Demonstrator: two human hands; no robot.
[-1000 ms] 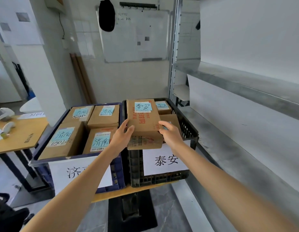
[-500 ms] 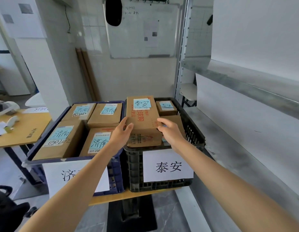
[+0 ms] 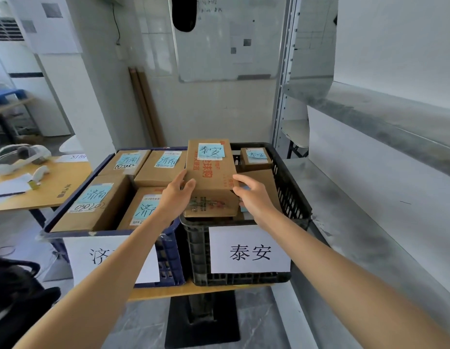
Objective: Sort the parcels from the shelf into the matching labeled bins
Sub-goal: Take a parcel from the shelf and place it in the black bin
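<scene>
A brown cardboard parcel point(image 3: 211, 177) with a blue note reading 泰安 lies on top of other parcels in the black crate point(image 3: 295, 190), whose front sign point(image 3: 249, 250) reads 泰安. My left hand point(image 3: 177, 195) grips the parcel's left side, thumb on its top. My right hand point(image 3: 254, 197) holds its right edge with fingers curled over it. A small 泰安 parcel point(image 3: 255, 158) sits at the crate's back right. The blue crate point(image 3: 168, 260) to the left holds several parcels marked 济南 point(image 3: 166, 162); my left arm partly covers its sign.
Both crates stand on a wooden board on a black pedestal point(image 3: 201, 321). A grey metal shelf point(image 3: 370, 197) runs along the right. At the left, a wooden table point(image 3: 50, 187) carries papers and a tape dispenser. A whiteboard hangs on the back wall.
The parcel has moved away from me and down into the black crate, with both hands staying on its sides. The view has moved closer to the crates.
</scene>
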